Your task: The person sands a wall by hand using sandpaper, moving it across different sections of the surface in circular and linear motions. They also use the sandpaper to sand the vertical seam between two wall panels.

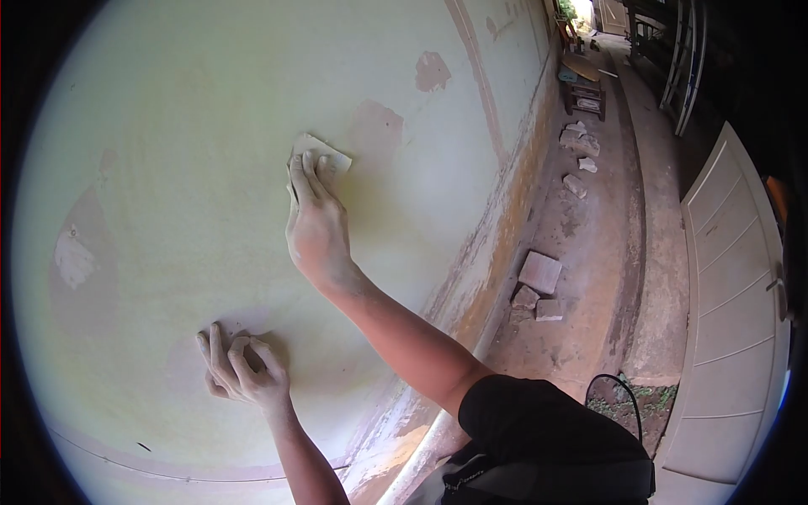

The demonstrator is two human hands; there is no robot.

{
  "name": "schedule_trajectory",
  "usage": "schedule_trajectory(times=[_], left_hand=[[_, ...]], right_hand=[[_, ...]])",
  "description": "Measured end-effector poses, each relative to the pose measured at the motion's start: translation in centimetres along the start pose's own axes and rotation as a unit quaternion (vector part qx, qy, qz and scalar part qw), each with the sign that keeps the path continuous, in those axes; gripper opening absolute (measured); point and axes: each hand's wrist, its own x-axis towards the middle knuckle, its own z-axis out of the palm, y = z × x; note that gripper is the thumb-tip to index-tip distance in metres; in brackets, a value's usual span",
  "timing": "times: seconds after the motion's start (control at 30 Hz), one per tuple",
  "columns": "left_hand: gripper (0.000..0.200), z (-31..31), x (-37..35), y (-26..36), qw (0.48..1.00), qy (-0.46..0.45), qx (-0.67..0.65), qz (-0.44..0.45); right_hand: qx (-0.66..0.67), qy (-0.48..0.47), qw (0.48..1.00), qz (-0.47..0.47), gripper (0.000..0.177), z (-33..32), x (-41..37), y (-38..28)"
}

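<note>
My right hand (318, 215), dusty and with its back to the camera, presses a small pale sheet (337, 157), like sandpaper, flat on the light green wall (210, 210). The sheet's corner sticks out past the fingertips. Lower and to the left, my left hand (246, 369) rests against the same wall with bent, spread fingers and no object visible in it. A pinkish-brown patch (379, 126) marks the wall just right of the sheet. Another patch (74, 257) with a whitish middle is at the far left.
A worn strip (471, 290) runs along the wall's base. On the floor (581, 227) lie broken blocks (540, 272) and rubble (581, 139). A small wooden stand (585, 99) is farther off. A pale door (728, 311) is on the right, below a ladder (686, 67).
</note>
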Motion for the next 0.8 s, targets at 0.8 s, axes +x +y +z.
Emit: schedule_trajectory(times=[0.8], left_hand=[[0.004,0.0,-0.2,0.0,0.999,0.003,-0.035,-0.005]], right_hand=[[-0.042,-0.007,0.999,-0.018,0.048,1.2,3.6,-3.3]])
